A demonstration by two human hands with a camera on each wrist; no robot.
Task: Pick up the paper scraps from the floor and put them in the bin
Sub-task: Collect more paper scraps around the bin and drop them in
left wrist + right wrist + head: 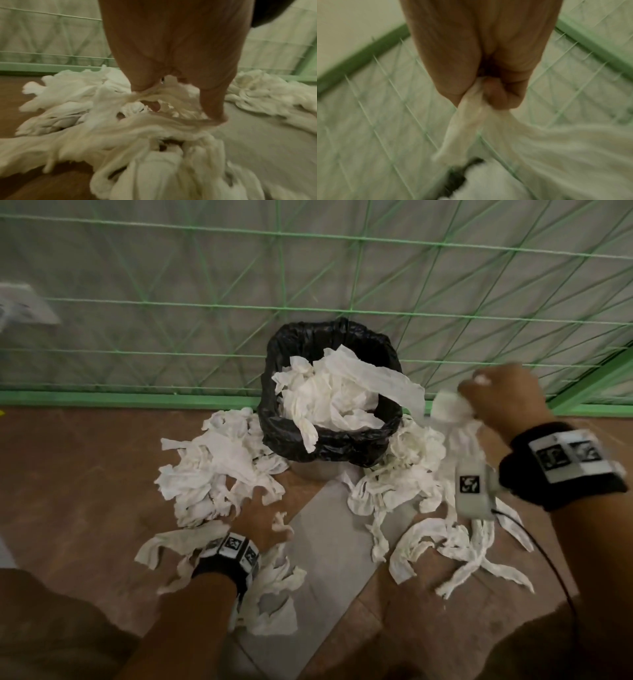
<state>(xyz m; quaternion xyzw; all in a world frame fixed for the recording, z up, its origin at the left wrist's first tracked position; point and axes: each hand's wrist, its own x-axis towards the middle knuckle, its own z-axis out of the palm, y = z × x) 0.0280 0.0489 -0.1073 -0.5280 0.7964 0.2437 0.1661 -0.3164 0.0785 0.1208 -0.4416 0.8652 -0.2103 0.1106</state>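
A bin [346, 451] lined with a black bag stands against the green mesh fence, heaped with white paper scraps [329, 398]. More white scraps lie in a pile [222, 463] left of the bin and another pile [407, 474] to its right. My left hand [257, 518] is down in the left pile, its fingers curled round scraps [163, 97]. My right hand [496, 395] is raised to the right of the bin and grips a bunch of scraps [452, 405] that trails down, blurred, in the right wrist view [471, 121].
The green mesh fence [308, 285] with its green base rail runs right behind the bin. A grey floor tile [329, 539] lies among brown ones. Loose strips [479, 559] are strewn at the front right, more strips [274, 594] beside my left wrist.
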